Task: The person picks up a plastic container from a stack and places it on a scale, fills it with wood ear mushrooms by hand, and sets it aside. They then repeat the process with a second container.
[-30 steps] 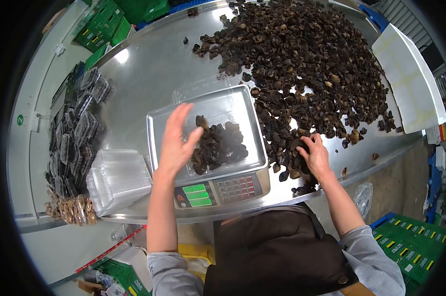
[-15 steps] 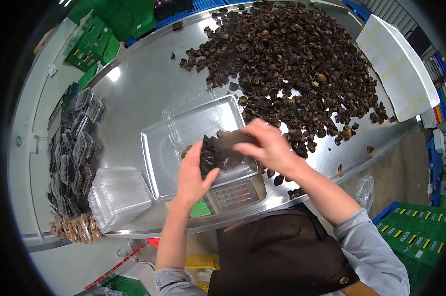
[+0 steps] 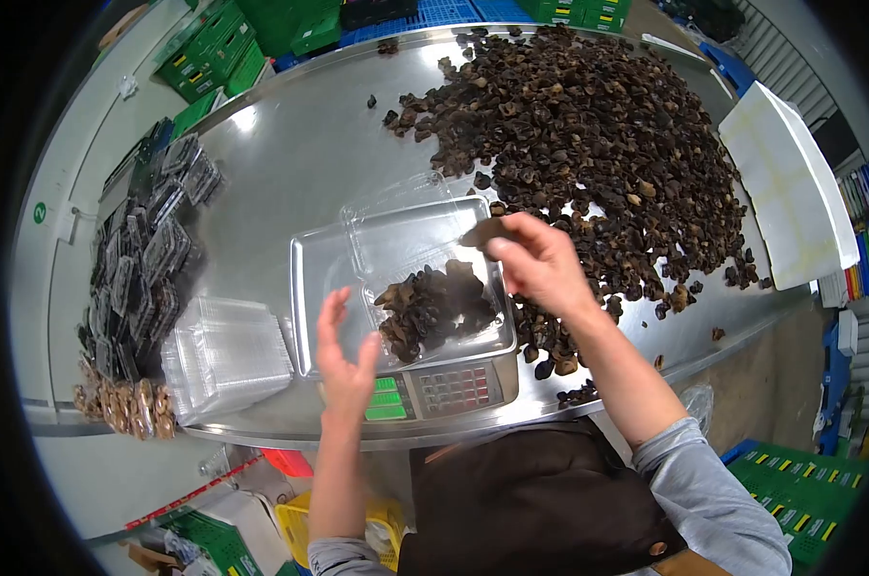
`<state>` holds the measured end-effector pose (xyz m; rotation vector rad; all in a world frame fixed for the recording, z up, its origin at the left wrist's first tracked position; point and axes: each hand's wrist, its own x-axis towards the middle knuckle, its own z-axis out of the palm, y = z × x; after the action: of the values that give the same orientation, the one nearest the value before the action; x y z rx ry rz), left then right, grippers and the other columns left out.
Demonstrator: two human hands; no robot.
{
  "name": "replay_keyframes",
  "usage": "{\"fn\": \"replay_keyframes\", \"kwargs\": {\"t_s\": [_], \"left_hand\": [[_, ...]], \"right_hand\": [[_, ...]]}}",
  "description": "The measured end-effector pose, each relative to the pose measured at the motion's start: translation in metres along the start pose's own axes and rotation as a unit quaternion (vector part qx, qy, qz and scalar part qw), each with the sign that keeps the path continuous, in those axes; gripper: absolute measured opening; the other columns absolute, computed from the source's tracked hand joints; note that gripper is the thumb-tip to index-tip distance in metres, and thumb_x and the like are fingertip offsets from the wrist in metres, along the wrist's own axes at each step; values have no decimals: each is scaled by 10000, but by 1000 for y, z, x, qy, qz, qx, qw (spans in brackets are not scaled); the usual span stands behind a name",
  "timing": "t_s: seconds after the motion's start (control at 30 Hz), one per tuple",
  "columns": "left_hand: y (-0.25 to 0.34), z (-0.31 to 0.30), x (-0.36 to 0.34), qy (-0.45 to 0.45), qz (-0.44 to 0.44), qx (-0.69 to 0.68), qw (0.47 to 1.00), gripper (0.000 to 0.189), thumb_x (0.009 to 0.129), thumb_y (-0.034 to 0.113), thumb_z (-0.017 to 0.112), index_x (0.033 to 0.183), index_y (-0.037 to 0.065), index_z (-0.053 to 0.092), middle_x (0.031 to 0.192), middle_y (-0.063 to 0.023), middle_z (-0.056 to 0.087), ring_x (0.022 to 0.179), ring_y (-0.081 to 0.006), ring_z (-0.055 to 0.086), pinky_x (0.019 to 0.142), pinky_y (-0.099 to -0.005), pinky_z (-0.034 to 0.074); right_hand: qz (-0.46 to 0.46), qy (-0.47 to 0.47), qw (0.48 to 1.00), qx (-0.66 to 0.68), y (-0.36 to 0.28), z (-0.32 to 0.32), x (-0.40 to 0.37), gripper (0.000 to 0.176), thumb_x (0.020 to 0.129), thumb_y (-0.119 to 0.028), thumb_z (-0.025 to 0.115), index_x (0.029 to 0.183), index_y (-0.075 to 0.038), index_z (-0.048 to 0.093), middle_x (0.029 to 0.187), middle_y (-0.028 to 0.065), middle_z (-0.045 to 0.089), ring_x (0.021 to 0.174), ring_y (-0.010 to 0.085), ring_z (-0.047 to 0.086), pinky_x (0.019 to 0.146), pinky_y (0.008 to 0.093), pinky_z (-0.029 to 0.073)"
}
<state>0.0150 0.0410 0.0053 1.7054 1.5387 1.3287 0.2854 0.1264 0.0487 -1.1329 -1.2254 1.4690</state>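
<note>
A single mushroom [image 3: 482, 231], dark and slightly blurred, was located above the upper right part of the scale's metal tray [image 3: 317, 274]. The right hand [image 3: 542, 261] had it grasped, pinched between thumb and fingers. Below it, a heap of dark mushrooms [image 3: 436, 309] lay in a clear plastic box [image 3: 360, 252], which rested on the tray with its lid folded back toward the far side. The left hand [image 3: 348, 363] was beside the heap, fingers spread and gripping nothing; whether its thumb touched the heap could not be determined. In front of the tray, the scale bore a keypad [image 3: 454, 388] and a lit green display [image 3: 386, 399], partly covered by the left hand.

To the right and beyond, a large pile of loose mushrooms [image 3: 588, 144] covered much of the metal table [image 3: 286, 144]. A white board [image 3: 788, 187] stood at its right edge. Left of the scale, a stack of clear boxes [image 3: 228, 350] was noted, with dark packed boxes [image 3: 132, 278] past it. Green crates [image 3: 202, 67] stood behind the table.
</note>
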Motion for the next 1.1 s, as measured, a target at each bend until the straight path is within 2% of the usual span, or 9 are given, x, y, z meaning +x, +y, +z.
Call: {"fn": "replay_keyframes", "kwargs": {"t_s": [0.13, 0.2, 0.3, 0.53, 0.6, 0.67, 0.8, 1.0, 1.1], "left_hand": [[-7, -36, -22, 114, -69, -35, 990, 521, 925, 115, 584, 1394, -25, 407, 1287, -188, 560, 1203, -262, 545, 1038, -381, 411], [-10, -53, -35, 116, -195, -94, 969, 396, 999, 142, 488, 1356, -26, 444, 1169, -156, 613, 1050, -203, 609, 936, -331, 468], [-8, -55, -48, 78, -262, -84, 958, 373, 1027, 220, 450, 1300, -31, 486, 999, -131, 656, 819, -169, 649, 735, -279, 520], [5, -5, -44, -57, -387, -225, 892, 455, 1042, 336, 409, 1247, -62, 491, 888, -191, 669, 687, -251, 693, 566, -310, 572], [-2, -2, -43, -62, -378, -284, 879, 514, 1043, 397, 379, 1218, -74, 487, 886, -223, 667, 703, -295, 701, 576, -347, 591], [0, 0, -44, -10, -393, -398, 829, 543, 1044, 429, 352, 1208, -72, 486, 879, -231, 665, 708, -310, 701, 574, -347, 589], [-5, -3, -42, 8, -405, -427, 809, 438, 1025, 354, 440, 1179, -54, 491, 848, -211, 666, 704, -320, 701, 573, -347, 592], [-13, 1, -39, -23, -407, -339, 848, 263, 856, 4, 630, 1080, -9, 493, 809, -180, 669, 653, -278, 696, 560, -334, 591], [-12, 4, -42, -36, -412, -320, 852, 215, 843, 8, 643, 1002, -6, 499, 785, -175, 662, 637, -260, 687, 542, -331, 573]], "right_hand": [[29, 79, 973, -215, 24, -60, -3, 265, 888, -182, 661, 1089, -11, 646, 718, 34, 649, 570, 153, 600, 572, 305, 500], [-3, 30, 844, -536, 40, -87, -9, 346, 870, -213, 666, 1144, -7, 621, 919, 140, 691, 808, 312, 668, 773, 406, 528], [-87, 15, 838, -539, 50, -82, -11, 425, 880, -244, 649, 1223, -6, 574, 1180, 212, 619, 1106, 398, 579, 963, 455, 458], [1, -11, 978, -210, 56, 12, 73, 540, 1006, -380, 482, 1409, -22, 441, 1394, 204, 491, 1264, 269, 516, 1042, 382, 424], [19, -30, 992, 120, 58, 29, 79, 571, 1019, -427, 418, 1438, -38, 411, 1390, 203, 499, 1306, 262, 477, 1070, 371, 396], [-8, -46, 986, 163, 53, 15, 72, 521, 1022, -414, 401, 1378, -40, 475, 1367, 175, 525, 1308, 244, 459, 1081, 362, 378], [-215, -99, 883, -405, 56, -14, 27, 375, 948, -285, 563, 1216, -23, 578, 1216, 166, 612, 1127, 224, 579, 963, 376, 448], [195, -198, 943, -181, 44, -21, -8, 394, 896, -146, 587, 1242, 31, 520, 828, 133, 661, 627, 175, 646, 562, 313, 508], [196, -121, 967, -105, 61, -8, -14, 307, 887, -77, 551, 1175, 21, 504, 756, 92, 641, 591, 143, 628, 496, 271, 473]]}}
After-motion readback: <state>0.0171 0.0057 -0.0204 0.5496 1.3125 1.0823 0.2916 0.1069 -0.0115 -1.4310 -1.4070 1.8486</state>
